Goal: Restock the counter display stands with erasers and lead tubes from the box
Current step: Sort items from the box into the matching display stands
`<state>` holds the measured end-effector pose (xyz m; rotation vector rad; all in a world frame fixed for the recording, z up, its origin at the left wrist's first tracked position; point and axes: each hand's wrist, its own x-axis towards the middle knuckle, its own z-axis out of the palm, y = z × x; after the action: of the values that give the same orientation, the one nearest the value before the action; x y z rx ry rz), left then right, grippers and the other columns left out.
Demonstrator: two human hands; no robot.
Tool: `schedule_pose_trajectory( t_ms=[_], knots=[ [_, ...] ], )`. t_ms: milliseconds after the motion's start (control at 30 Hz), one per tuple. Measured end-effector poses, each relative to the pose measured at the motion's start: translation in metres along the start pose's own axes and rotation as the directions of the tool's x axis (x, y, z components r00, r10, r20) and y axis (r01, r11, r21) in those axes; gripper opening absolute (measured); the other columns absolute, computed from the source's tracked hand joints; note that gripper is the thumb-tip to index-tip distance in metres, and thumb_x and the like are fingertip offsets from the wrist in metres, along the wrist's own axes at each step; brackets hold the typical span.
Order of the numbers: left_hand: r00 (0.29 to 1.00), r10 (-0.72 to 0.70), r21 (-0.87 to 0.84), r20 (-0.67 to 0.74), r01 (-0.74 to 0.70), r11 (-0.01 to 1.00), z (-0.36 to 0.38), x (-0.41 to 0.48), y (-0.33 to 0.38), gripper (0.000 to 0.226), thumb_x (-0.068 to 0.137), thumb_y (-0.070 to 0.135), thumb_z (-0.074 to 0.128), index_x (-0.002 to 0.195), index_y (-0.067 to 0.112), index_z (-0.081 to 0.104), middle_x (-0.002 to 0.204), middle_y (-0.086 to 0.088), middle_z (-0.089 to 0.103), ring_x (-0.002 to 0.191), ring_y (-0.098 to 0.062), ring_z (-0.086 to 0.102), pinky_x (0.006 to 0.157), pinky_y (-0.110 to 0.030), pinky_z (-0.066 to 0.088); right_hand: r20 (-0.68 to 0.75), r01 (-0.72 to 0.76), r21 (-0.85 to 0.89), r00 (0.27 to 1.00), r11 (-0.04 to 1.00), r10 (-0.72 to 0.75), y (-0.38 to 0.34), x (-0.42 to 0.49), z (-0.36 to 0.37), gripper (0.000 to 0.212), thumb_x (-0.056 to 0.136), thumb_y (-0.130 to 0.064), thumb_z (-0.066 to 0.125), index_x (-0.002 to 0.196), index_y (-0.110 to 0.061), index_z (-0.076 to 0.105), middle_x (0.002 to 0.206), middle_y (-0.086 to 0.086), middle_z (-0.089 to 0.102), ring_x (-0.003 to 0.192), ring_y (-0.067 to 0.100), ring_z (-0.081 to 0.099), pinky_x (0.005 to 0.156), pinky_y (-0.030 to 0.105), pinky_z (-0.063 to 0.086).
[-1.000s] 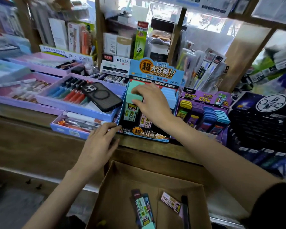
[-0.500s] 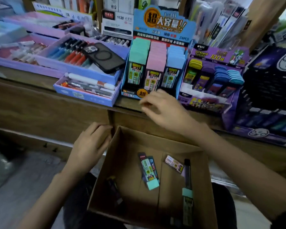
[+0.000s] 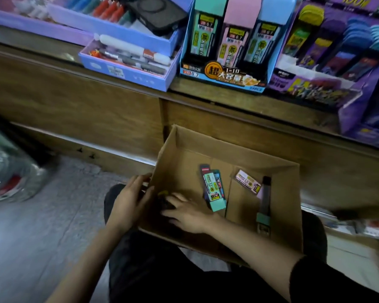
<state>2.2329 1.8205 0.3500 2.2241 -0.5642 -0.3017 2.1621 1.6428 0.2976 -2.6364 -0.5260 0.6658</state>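
Note:
An open cardboard box [image 3: 234, 147] rests on my lap below the counter. In it lie a teal lead tube pack [image 3: 213, 190], a small pink pack [image 3: 247, 184] and a dark tube with a teal cap [image 3: 264, 206]. My left hand [image 3: 129, 200] grips the box's left wall. Reaching into the box's left corner, my right hand [image 3: 188, 213] lays its spread fingers over a dark item with a yellow end [image 3: 163, 194]. On the counter stand the blue lead-tube display [image 3: 225, 77] and the purple eraser display [image 3: 315, 88].
Purple and blue pen trays [image 3: 127, 68] sit left of the displays, one with a black phone [image 3: 155, 14] on it. The wooden counter front [image 3: 74, 101] rises just behind the box. A clear plastic bag [image 3: 11, 173] lies on the floor at left.
My right hand came down from the blue display into the box's left corner. My left hand dropped from the counter edge to the box's left wall. My view tilted downward.

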Motion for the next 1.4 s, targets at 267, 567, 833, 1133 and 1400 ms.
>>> schedule_pose_trajectory(
  t_ms=[267, 567, 833, 1133, 1400],
  knots=[
    [1.0, 0.001, -0.021, 0.018, 0.0, 1.0, 0.001, 0.0, -0.003, 0.033, 0.092, 0.024, 0.054, 0.125, 0.022, 0.053, 0.111, 0.006, 0.058, 0.087, -0.005, 0.061, 0.073, -0.024, 0.051, -0.039, -0.03, -0.135, 0.999, 0.99, 0.025, 0.034, -0.012, 0.023, 0.045, 0.093, -0.033, 0.049, 0.138, -0.032, 0.04, 0.158, 0.003, 0.009, 0.139, 0.034, 0.017, 0.11, 0.051, 0.02],
    [0.981, 0.193, 0.31, -0.032, -0.174, 0.935, 0.001, 0.009, 0.031, 0.037, 0.087, 0.011, 0.063, 0.122, 0.004, 0.056, 0.118, -0.016, 0.055, 0.101, -0.033, 0.055, 0.083, -0.047, 0.048, -0.15, -0.214, -0.12, 0.969, 0.969, 0.195, 0.073, -0.056, 0.014, 0.048, 0.096, -0.037, 0.044, 0.142, -0.033, 0.035, 0.159, -0.002, 0.002, 0.145, 0.024, -0.004, 0.116, 0.044, -0.002],
    [0.863, -0.37, -0.012, 0.344, 0.398, 0.917, 0.086, 0.037, 0.06, 0.033, 0.086, 0.019, 0.066, 0.115, 0.014, 0.052, 0.119, -0.01, 0.056, 0.107, -0.023, 0.055, 0.086, -0.032, 0.045, -0.233, -0.498, 0.694, 0.528, 0.52, 0.817, 0.087, -0.072, 0.007, 0.055, 0.088, -0.027, 0.063, 0.137, -0.014, 0.041, 0.137, 0.009, 0.042, 0.125, 0.022, 0.044, 0.097, 0.036, 0.046],
    [0.755, -0.623, -0.125, 0.207, 0.652, 0.748, 0.163, 0.032, 0.05, 0.055, 0.081, 0.017, 0.071, 0.123, 0.005, 0.037, 0.12, -0.013, 0.058, 0.11, -0.029, 0.058, 0.088, -0.042, 0.05, -0.063, -0.528, 0.786, 0.452, 0.323, 0.89, 0.089, -0.038, 0.007, 0.033, 0.083, -0.029, 0.069, 0.11, -0.014, 0.06, 0.108, 0.007, 0.066, 0.099, 0.022, 0.062, 0.086, 0.04, 0.052],
    [0.78, -0.608, -0.19, 0.149, 0.626, 0.756, 0.166, 0.037, 0.042, 0.042, 0.082, 0.012, 0.07, 0.116, 0.001, 0.049, 0.114, -0.014, 0.062, 0.103, -0.026, 0.059, 0.076, -0.028, 0.045, 0.171, -0.469, 0.88, 0.464, 0.078, 0.869, 0.085, -0.038, 0.005, 0.028, 0.085, -0.028, 0.067, 0.108, -0.012, 0.063, 0.097, 0.003, 0.067, 0.066, 0.007, 0.056, 0.049, 0.015, 0.042]
  ],
)
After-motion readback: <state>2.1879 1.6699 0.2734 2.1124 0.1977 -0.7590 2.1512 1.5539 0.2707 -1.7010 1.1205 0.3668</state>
